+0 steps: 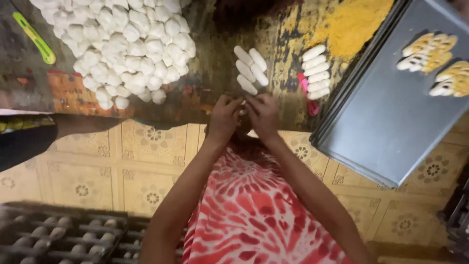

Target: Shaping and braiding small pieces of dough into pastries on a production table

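My left hand [223,117] and my right hand [265,115] meet fingertip to fingertip at the near edge of a worn work table [205,93]. Both pinch a small white dough piece [243,112] that is mostly hidden by the fingers. Just beyond my hands lie several white rolled dough sticks [251,69]. A second row of dough sticks [315,71] lies to the right, beside a pink tool [307,94]. A big heap of white dough balls [128,45] covers the table's far left.
A dark metal tray [386,122] sits at the right and overhangs the table edge, with yellow-coated shaped pieces [429,51] on it. Yellow powder [352,20] is spread behind it. A green tool [33,37] lies far left. Patterned floor tiles [146,166] and a dark rack [58,234] are below.
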